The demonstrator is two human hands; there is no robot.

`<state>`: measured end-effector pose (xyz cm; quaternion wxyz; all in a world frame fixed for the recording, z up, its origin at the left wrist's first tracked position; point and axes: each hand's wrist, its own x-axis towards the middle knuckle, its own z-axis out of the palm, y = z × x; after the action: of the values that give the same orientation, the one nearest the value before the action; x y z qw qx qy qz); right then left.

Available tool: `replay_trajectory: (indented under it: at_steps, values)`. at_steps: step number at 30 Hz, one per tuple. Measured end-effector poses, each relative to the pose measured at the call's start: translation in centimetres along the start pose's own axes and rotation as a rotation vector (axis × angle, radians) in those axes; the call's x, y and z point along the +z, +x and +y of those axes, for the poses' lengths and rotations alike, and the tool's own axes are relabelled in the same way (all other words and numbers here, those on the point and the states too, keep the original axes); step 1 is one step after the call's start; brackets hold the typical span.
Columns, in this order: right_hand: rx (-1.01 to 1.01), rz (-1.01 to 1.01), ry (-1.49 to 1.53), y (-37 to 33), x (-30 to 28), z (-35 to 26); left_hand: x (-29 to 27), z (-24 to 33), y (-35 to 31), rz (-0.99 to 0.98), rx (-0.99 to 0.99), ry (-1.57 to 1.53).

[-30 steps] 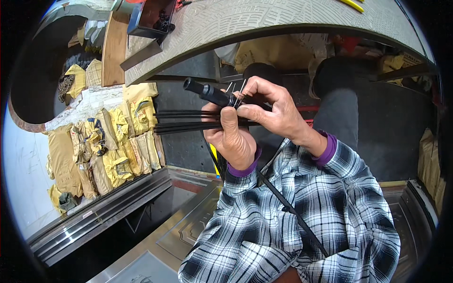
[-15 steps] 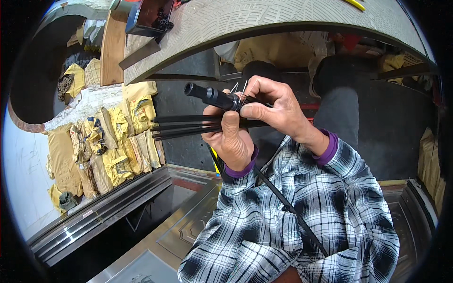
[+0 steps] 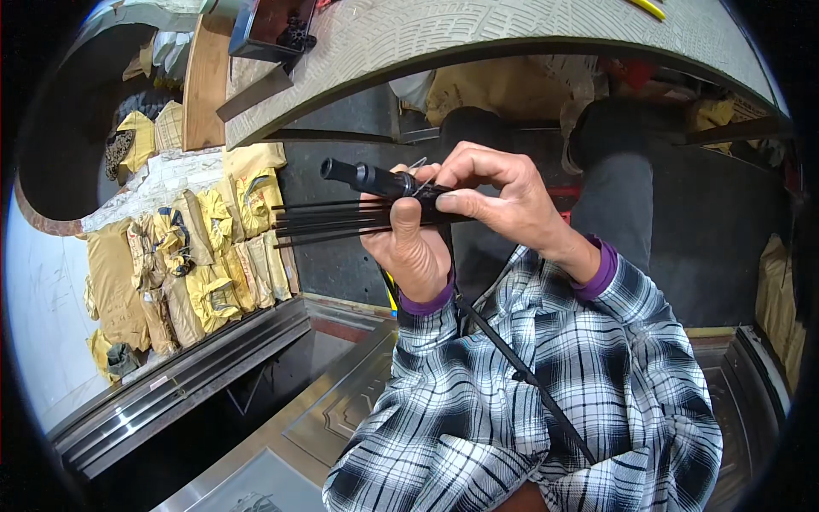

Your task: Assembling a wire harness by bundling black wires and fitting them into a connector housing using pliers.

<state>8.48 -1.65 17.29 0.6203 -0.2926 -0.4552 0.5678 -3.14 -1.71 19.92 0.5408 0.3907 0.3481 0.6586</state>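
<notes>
In front of me, a black tube [image 3: 373, 177] with a stepped, hollow end points up to the left. Several thin black rods [image 3: 320, 219] fan out beside it, and together they look like an umbrella frame. My left hand [image 3: 414, 247] is closed round this from below, thumb upright against it. My right hand [image 3: 503, 192] is closed at the rods' gathered end, its thumb and fingers pinching there. A thin grey wire [image 3: 418, 175] loops round the tube's collar between the hands. What exactly the right fingertips hold is partly hidden.
Above my hands is the edge of a patterned table [image 3: 444, 30], bearing a dark open box [image 3: 266, 30] and a yellow stick [image 3: 648, 8]. Flattened yellow and brown sacks [image 3: 209, 264] lie to the left. A metal-framed panel [image 3: 350, 410] stands nearer, and my knee [image 3: 614, 145] is under the table.
The tube has shifted slightly left and down, with the rods bunched more narrowly. The wire ends that stood upright now lie bent closer over the collar. Both hands keep their grip.
</notes>
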Motion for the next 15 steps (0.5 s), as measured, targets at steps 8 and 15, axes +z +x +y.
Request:
replay_trajectory:
  at_steps: [8, 15]
  values:
    - [-0.203, 0.086, -0.283, 0.1, 0.8, 0.2, -0.3, -0.3, 0.1, 0.046, -0.01, 0.026]
    - [0.093, 0.053, 0.053, 0.8, -0.5, 0.5, 0.0, -1.1, -0.1, 0.027, 0.085, 0.106]
